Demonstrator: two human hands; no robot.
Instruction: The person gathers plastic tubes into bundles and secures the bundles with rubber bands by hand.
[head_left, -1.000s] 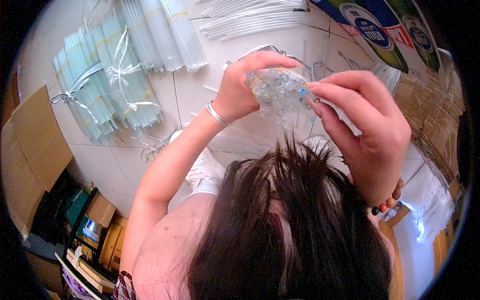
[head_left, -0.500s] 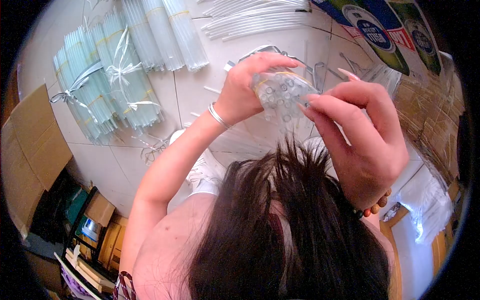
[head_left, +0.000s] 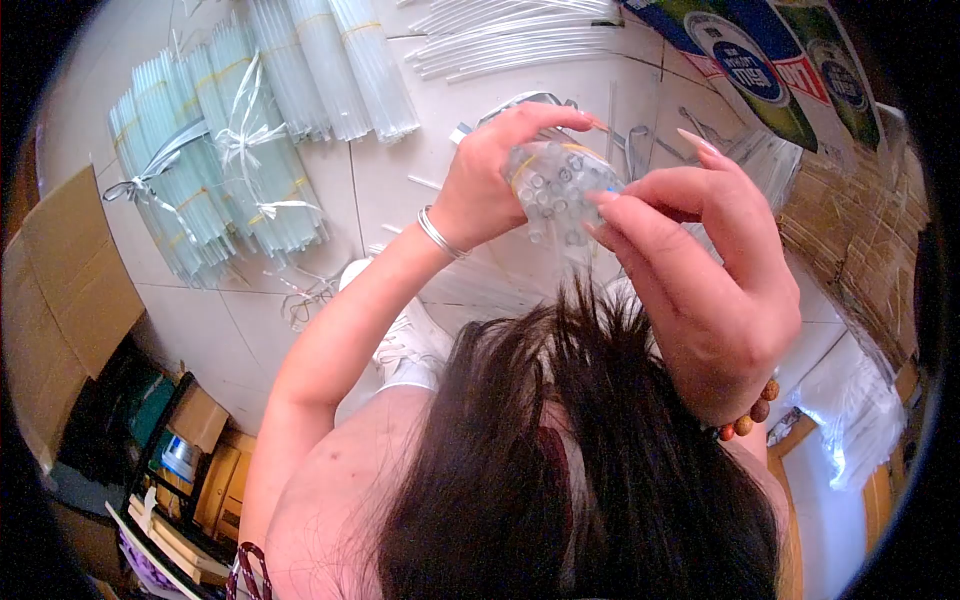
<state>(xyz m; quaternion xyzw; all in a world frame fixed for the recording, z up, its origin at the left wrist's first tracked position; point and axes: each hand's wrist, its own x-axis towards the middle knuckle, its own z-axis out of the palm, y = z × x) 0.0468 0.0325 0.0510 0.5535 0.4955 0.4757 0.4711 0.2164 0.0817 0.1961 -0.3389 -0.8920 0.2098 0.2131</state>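
"What does the head view give you on the bundle?"

"I have the bundle of clear tubes (head_left: 545, 200) in front of the person, raised above the tiled floor (head_left: 385, 195). Its long axis seems to run away from my camera, since the round ends face me."

"Which hand is nearer?"

"The left hand (head_left: 485, 185). I see it curled firmly around the bundle's left side, near a yellow band (head_left: 590, 153). The right hand (head_left: 705, 270) comes in from the other side, its fingertips over the right edge of those ends."

"How open is the right?"

"Thumb and one finger are bent into a narrow pinch, and another finger is raised clear. I see a small blue spot (head_left: 611, 189) at the tips, but I can't tell whether they grip a tube."

"And around them?"

"Beyond the hands I have loose tubes (head_left: 515, 40) on the floor, and tied bundles (head_left: 165, 160) off to the left."

"Any change from the earlier frame?"

"The right fingertips sit slightly farther left, further over the ends. The left hand and its bundle look nearly unchanged to me."
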